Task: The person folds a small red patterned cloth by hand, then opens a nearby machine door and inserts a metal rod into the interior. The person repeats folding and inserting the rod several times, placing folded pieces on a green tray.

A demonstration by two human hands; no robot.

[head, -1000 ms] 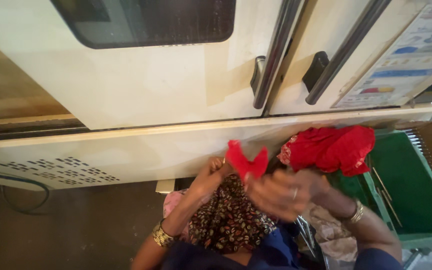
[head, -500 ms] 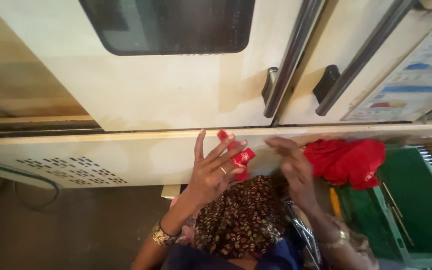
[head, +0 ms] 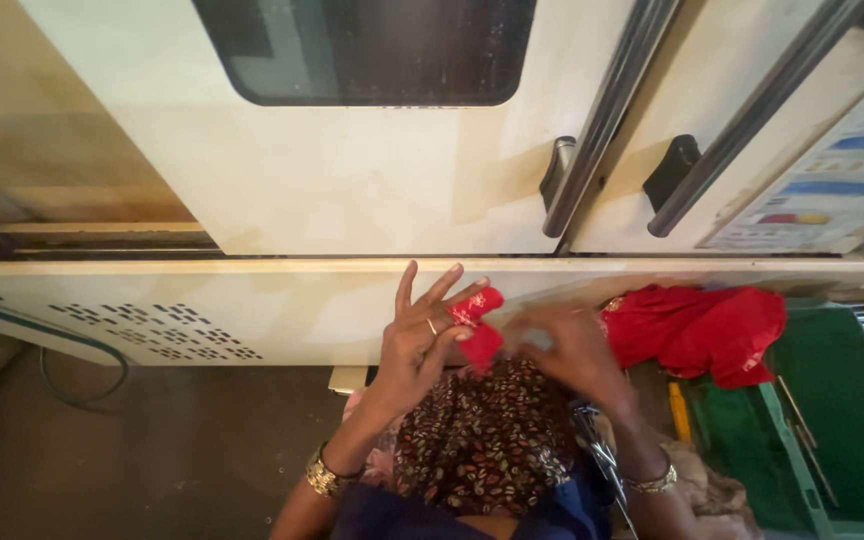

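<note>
My left hand (head: 422, 335) is raised with its fingers spread, thumb and forefinger pinching a small red patterned piece of cloth (head: 478, 322). My right hand (head: 567, 348) is blurred and meets the same red piece from the right; its grip cannot be made out. Both hands hover over a dark brown patterned fabric (head: 482, 440) bunched on my lap. A larger red cloth (head: 697, 330) lies heaped to the right, on the edge of a green crate (head: 852, 420).
A cream machine front fills the upper view, with a dark window (head: 367, 50), two long metal handles (head: 597, 120) and a vented lower panel (head: 152, 330). A cable (head: 82, 375) loops at the left over the dark floor. A yellow tool (head: 679, 412) lies by the crate.
My hands have drawn closer together on the small red piece, the left hand staying spread. The view has shifted slightly, the large red cloth now sitting lower right.
</note>
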